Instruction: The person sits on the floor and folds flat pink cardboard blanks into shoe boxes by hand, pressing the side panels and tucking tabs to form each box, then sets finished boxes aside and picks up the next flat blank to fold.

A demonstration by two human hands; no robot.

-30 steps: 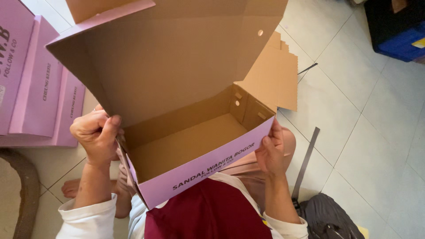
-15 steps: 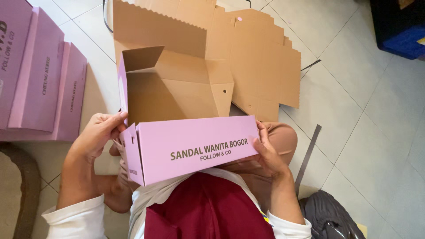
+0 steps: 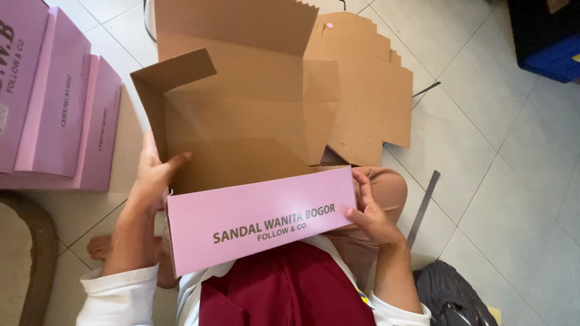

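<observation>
A pink-fronted brown cardboard box [image 3: 260,175], lid flaps up, rested on the seated person's lap, near centre. Left hand [image 3: 154,175] gripped the box's left wall, thumb hooked inside, fingers outside. Right hand [image 3: 368,214] was spread against the right end, thumb on the pink front panel. A stack of flat brown cardboard blanks [image 3: 374,90] lay on the white tiled floor [image 3: 495,151] beyond. Pink finished boxes [image 3: 54,96] were stacked far left
</observation>
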